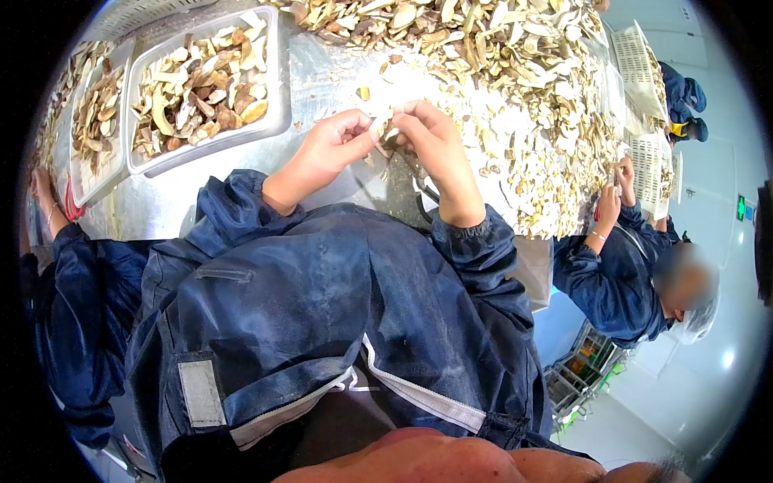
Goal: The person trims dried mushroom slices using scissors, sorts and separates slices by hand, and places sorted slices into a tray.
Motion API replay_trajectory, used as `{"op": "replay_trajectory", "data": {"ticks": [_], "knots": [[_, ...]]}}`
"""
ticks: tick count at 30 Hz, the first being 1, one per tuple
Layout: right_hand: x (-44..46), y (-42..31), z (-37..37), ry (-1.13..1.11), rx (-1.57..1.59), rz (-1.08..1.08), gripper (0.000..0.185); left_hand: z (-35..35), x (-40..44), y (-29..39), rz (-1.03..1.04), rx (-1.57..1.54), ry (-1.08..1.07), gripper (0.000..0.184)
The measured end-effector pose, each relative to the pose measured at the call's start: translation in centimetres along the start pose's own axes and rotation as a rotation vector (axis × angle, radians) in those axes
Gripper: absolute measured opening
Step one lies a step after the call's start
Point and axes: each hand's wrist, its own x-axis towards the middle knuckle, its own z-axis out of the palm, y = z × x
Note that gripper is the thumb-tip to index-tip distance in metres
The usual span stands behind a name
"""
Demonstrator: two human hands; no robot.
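My left hand [322, 155] and my right hand [435, 141] are close together above the metal table [322, 76], both with fingers pinched. A small mushroom slice [390, 137], pale and brown, shows between the fingertips, partly hidden by them. To the right and beyond the hands spreads a large heap of sliced mushrooms [531, 105], cream with brown edges. On the left, a clear plastic tub [283, 97] contains larger mushroom slices [201, 88]. One loose slice [364, 93] lies just past my left hand.
Left of the tub stands another clear tub [80, 189] with slices, near a co-worker's hand [42, 187]. At right, another co-worker's hands [612, 205] are at the heap's edge. White slotted baskets [646, 161] stand along the right side. A dark cord-like loop [425, 201] lies by my right wrist.
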Motion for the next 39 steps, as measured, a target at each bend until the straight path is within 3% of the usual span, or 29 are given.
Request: {"op": "replay_trajectory", "data": {"ticks": [5, 11, 16, 20, 24, 25, 27, 30, 34, 37, 39], "knots": [[-0.2, 0.3, 0.2, -0.048, 0.132, 0.014, 0.013, -0.3, 0.2, -0.7, 0.024, 0.042, 0.007, 0.015], [0.0, 0.6, 0.3, -0.093, -0.008, 0.029, 0.011, -0.2, 0.4, -1.2, 0.009, 0.078, -0.004, 0.017], [-0.2, 0.6, 0.1, -0.098, 0.091, 0.096, 0.011, -0.1, 0.2, -0.2, 0.021, 0.113, -0.033, 0.016], [-0.7, -0.1, -0.4, -0.118, 0.212, 0.166, 0.01, -0.1, 0.1, 0.5, -0.091, 0.045, -0.029, 0.015], [0.3, -0.6, -3.4, 0.224, -0.493, -0.112, 0.013, -0.4, 0.2, 0.8, -0.177, -0.073, -0.027, 0.012], [1.7, 0.3, -4.3, 0.375, -0.716, -0.303, 0.014, -0.4, 0.3, 1.0, -0.203, -0.098, -0.035, 0.012], [3.5, 0.4, -6.1, 0.426, -0.725, -0.189, 0.017, 0.6, 0.5, 2.5, -0.242, -0.193, -0.063, 0.012], [6.2, 1.0, -6.7, 0.496, -1.019, -0.376, 0.021, 1.7, 1.4, 3.2, -0.262, -0.415, -0.094, 0.019], [7.2, 1.5, -6.6, 0.48, -1.204, -0.392, 0.021, 1.0, 3.0, 1.8, -0.169, -0.671, -0.129, 0.027], [6.0, 1.3, -6.8, 0.435, -0.966, -0.284, 0.023, 0.3, 3.0, 0.9, -0.134, -0.666, -0.079, 0.033], [4.9, 0.4, -6.6, 0.282, -0.598, -0.157, 0.026, 0.0, 2.9, 0.7, -0.13, -0.655, -0.066, 0.038]]}}
